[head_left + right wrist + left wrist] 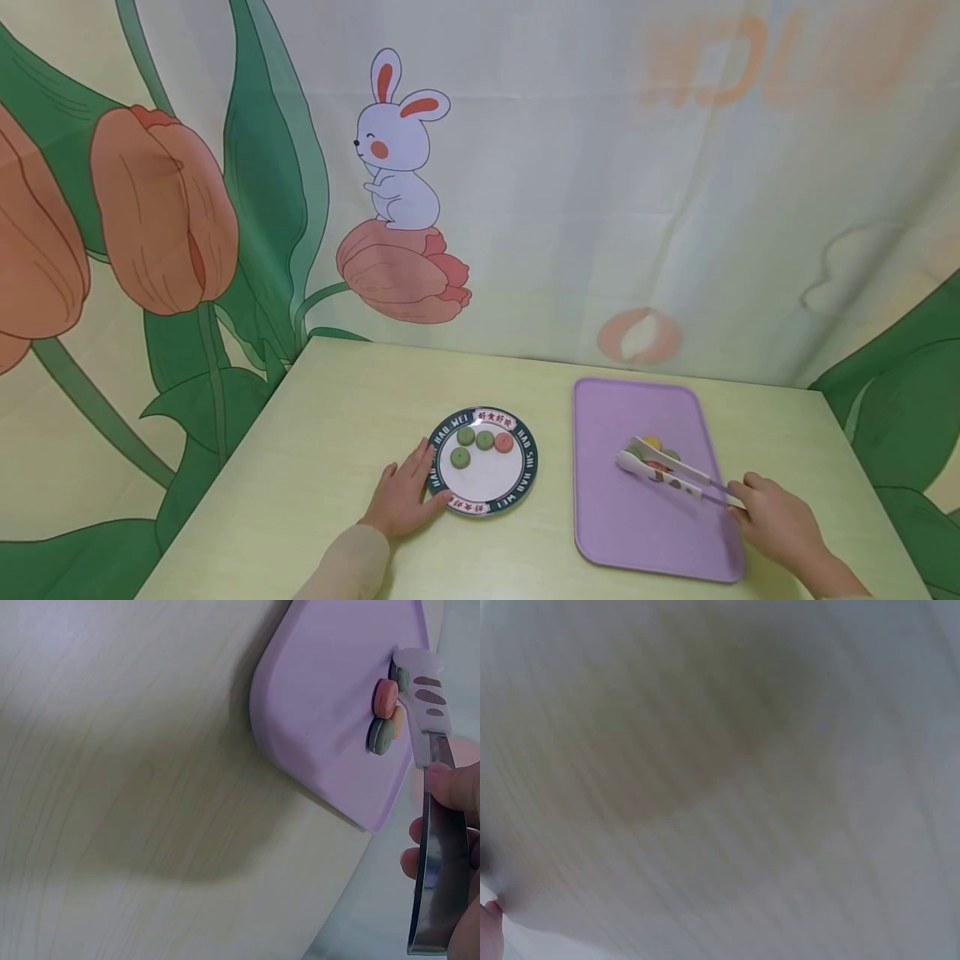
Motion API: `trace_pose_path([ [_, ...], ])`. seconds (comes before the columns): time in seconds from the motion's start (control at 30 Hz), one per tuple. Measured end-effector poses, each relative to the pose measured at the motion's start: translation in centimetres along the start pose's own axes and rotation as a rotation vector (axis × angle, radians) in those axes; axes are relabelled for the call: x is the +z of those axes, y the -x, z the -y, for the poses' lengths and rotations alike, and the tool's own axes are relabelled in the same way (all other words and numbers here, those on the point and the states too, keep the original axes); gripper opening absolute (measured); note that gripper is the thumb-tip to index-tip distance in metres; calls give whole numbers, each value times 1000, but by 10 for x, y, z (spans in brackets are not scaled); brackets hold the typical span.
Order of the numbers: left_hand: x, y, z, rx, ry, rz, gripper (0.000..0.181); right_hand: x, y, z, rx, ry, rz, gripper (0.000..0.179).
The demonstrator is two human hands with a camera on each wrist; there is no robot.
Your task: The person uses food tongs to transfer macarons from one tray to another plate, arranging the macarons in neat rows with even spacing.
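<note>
My left hand (405,493) rests at the left rim of a round plate (531,460), fingers extended and thumb on its lower edge. Three green macarons (461,457) and a pink macaron (504,442) lie on this plate. In my right hand (780,518) I grip metal tongs (697,483) with white slotted heads. Those heads reach over a small cluster on the purple tray (637,533): a pink macaron (386,698), a yellow macaron (397,721) and two green macarons (381,736). One green macaron sits by the tong tips, partly hidden.
The pale wood-grain table (360,400) carries plate and tray side by side, with a strip of tabletop between them. Behind its far edge hangs a printed curtain (525,208) with tulips and a rabbit. Blurred pale fabric (780,862) fills most of the left wrist view.
</note>
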State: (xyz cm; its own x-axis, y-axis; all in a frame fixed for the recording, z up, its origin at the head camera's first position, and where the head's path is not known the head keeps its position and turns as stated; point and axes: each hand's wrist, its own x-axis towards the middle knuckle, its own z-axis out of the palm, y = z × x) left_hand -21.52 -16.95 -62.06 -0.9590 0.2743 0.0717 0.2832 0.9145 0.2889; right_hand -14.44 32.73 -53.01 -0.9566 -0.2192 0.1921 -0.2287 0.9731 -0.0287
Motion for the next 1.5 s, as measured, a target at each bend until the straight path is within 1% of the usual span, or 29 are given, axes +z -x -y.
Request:
trace_pose_path([
  [0.13, 0, 0, 0, -2, 0, 1, 82, 0, 0, 0, -7, 7, -12, 14],
  [0.4, 0, -1, 0, 2, -2, -13, 82, 1, 0, 0, 2, 3, -5, 13],
  [0.57, 1, -1, 0, 4, -2, -17, 82, 1, -1, 1, -4, 5, -14, 13],
  [0.97, 1, 0, 0, 10, 5, -18, 83, -6, -4, 4, -27, 12, -36, 14],
  [1.2, 1, 0, 0, 12, 3, -20, 82, -7, -5, 7, -28, 6, -35, 14],
  [1.4, 1, 0, 0, 9, 3, -15, 83, -8, -6, 10, -48, 4, -64, 16],
  [1.5, -2, 1, -1, 2, 6, 2, 83, -12, -7, 12, -53, 4, -63, 16],
])
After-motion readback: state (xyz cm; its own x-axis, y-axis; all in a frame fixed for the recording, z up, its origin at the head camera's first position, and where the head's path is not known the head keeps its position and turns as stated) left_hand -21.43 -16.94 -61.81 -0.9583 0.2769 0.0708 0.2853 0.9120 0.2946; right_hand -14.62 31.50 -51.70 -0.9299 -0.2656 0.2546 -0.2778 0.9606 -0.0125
